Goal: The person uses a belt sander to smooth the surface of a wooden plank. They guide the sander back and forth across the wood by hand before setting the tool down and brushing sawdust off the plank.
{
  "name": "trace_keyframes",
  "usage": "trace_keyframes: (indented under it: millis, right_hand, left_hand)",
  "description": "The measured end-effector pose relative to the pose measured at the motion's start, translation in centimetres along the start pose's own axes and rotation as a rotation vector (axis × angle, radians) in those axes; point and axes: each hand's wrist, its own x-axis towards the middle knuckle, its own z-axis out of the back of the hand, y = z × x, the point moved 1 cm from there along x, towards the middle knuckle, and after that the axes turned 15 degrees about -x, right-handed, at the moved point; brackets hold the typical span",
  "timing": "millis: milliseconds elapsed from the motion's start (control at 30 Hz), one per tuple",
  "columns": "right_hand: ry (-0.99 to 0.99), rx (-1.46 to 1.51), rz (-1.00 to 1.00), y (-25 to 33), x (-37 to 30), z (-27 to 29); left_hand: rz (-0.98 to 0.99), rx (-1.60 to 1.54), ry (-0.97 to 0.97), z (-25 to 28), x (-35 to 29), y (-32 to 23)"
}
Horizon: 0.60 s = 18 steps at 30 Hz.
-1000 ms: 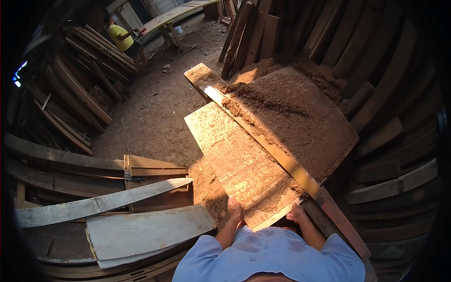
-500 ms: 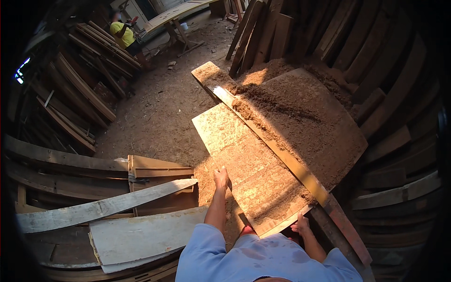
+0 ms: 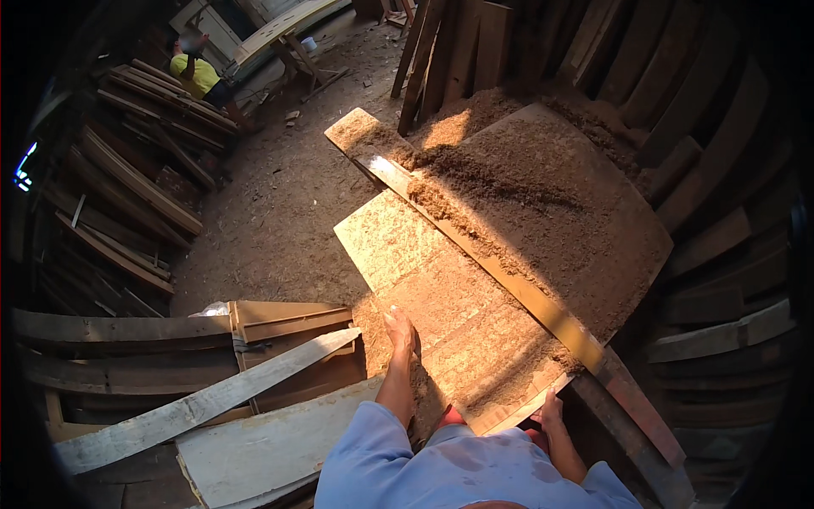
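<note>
A wide wooden board [image 3: 407,288] dusted with sawdust lies in front of me, partly sunlit. My left hand [image 3: 400,329] grips its left edge, thumb side uppermost, with the fingertips partly hidden. At the near right corner my right hand [image 3: 551,414] holds the near edge, some fingers tucked underneath. A long straight timber [image 3: 509,276] runs diagonally across the sheet surface, from far left to near right. Beyond it, a broad sheet [image 3: 585,212] carries a thick heap of brown shavings [image 3: 500,191]. I cannot tell whether both surfaces belong to one sheet.
Stacked planks [image 3: 119,339] and a pale board [image 3: 271,437] lie at my left. Timber leans along the right wall [image 3: 721,144]. A person in a yellow shirt [image 3: 199,76] stands far left near a long workbench [image 3: 284,32]. Sawdust covers the ground [image 3: 280,204].
The view has shifted slightly. Both hands stay at the board's edges, and the left hand's fingers lie a little straighter. The far person's arm is raised nearer the head.
</note>
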Motion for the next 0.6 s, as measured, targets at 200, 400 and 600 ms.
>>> trace_keyframes:
  millis: [200, 400, 600]
  right_hand:
    - [-0.056, -0.123, -0.025, 0.9, -0.2, 0.1]
    - [0.124, -0.251, -0.029, 1.7, -1.0, 1.8]
    - [0.182, -0.282, -0.091, 2.6, -1.6, 1.0]
  left_hand:
    - [0.024, 0.134, -0.02, -0.2, 0.8, -0.3]
    - [-0.06, 0.099, -0.038, -0.2, 0.8, 0.6]
    - [-0.015, 0.23, -0.014, -0.5, 0.4, 0.5]
